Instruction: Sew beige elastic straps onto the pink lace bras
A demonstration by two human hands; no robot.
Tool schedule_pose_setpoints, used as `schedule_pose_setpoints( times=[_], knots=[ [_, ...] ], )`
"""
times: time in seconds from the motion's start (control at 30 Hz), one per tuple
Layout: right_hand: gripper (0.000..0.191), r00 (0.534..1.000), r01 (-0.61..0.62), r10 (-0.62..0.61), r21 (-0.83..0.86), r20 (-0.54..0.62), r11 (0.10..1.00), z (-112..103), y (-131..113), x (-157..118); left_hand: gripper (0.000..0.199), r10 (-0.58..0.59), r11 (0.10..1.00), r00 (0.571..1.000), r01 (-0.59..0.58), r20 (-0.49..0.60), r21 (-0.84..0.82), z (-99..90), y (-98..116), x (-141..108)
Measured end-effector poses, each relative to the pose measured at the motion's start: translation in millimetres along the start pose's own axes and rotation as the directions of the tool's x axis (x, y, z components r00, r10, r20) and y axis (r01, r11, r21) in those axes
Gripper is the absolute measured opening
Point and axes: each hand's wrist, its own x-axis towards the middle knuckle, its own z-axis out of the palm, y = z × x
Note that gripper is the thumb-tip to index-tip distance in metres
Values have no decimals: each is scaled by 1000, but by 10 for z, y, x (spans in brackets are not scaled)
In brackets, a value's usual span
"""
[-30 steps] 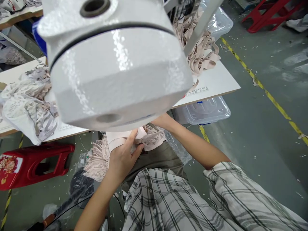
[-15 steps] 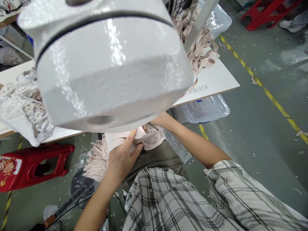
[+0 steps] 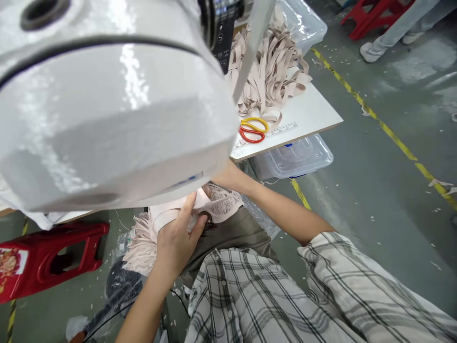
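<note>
A pale pink lace bra [image 3: 225, 206] lies over my lap, below the white sewing machine head [image 3: 117, 124]. My left hand [image 3: 178, 236] grips its smooth fabric edge, thumb and forefinger closed on it. My right hand [image 3: 228, 175] is at the far side of the bra, under the machine; its fingers are hidden behind the machine head. Beside my left hand hangs a bunch of pale pink lace pieces [image 3: 139, 245].
Scissors [image 3: 253, 129] with yellow and red handles lie near a ruler [image 3: 285, 127] and heaped beige straps [image 3: 267, 71] on the white table [image 3: 317, 112]. A red stool [image 3: 53, 257] stands left; a clear plastic bin [image 3: 300, 157] sits under the table. Another person's legs [image 3: 400, 31] show upper right.
My view has shifted, so the machine head appears further left and the scissors now show. Both hands stay at the bra with little movement. Another person's legs show more fully.
</note>
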Motion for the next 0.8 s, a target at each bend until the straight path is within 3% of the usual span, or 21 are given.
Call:
schedule_pose_setpoints(
  times=[0.13, 0.37, 0.8],
  knots=[
    [14, 996, 54, -52, 25, -78, 998, 13, 18, -51, 61, -8, 1000, 1000, 8, -24, 13, -1, 30, -22],
    [14, 954, -13, 48, 121, -297, 993, -3, 86, -298, 61, -11, 1000, 999, 12, -41, 18, -6, 32, -84],
    [13, 960, -144, 171, 133, -220, 981, -33, 185, -727, 60, -56, 998, 998, 56, -16, 15, -87, 82, -93]
  ],
)
